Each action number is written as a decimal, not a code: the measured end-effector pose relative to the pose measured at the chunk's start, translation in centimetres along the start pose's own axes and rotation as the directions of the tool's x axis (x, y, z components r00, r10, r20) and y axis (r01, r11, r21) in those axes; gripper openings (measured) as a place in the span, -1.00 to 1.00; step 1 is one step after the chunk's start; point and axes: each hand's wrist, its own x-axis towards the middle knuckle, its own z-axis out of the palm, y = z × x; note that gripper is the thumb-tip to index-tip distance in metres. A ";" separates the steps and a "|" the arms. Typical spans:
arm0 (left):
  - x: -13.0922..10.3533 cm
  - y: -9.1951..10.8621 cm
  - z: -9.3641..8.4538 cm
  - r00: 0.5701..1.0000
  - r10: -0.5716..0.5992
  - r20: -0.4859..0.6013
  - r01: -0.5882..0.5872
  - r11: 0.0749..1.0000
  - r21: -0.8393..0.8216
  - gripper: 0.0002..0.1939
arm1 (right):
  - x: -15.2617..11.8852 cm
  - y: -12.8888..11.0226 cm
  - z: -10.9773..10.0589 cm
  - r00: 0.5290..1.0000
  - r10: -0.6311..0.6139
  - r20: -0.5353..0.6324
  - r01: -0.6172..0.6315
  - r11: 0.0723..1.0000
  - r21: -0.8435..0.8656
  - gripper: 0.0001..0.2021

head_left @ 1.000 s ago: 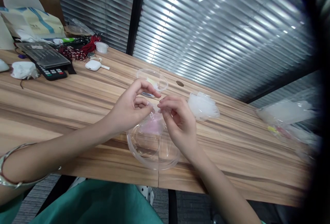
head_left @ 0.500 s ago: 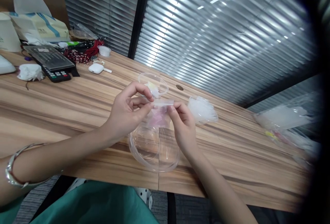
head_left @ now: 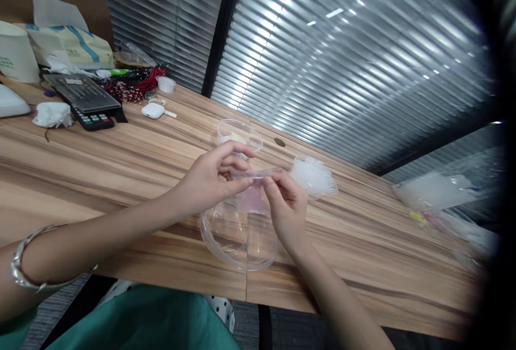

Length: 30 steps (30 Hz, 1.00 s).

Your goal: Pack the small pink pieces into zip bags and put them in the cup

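Observation:
A small clear plastic bag with something pink in it [head_left: 253,200] hangs between my two hands. My left hand [head_left: 220,175] pinches the left part of its top edge between thumb and fingers. On the right part of that edge, my right hand [head_left: 287,199] pinches with thumb and forefinger. Below the bag lies a round clear plastic container [head_left: 209,248] on the table, partly covered by my hands. Just behind my left hand stands a second round clear tub [head_left: 260,143] with pale yellowish and white pieces in it.
A pile of clear plastic bags [head_left: 313,177] lies right of my right hand. Larger plastic packages [head_left: 439,191] are at the far right. At the back left are a card terminal [head_left: 94,120], a white earphone case [head_left: 153,111], red cords [head_left: 151,84] and a paper cup [head_left: 16,51].
Both hands are slightly lower with the bag. My left hand has shifted right, closer to my right hand, and the bag's top edge is now pinched between nearer fingertips.

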 end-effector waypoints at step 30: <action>-0.1 0.3 -0.1 1.000 0.022 0.000 -0.022 0.996 0.088 -0.72 | -0.2 -0.3 0.4 0.999 0.033 0.008 -0.033 0.999 0.002 -0.99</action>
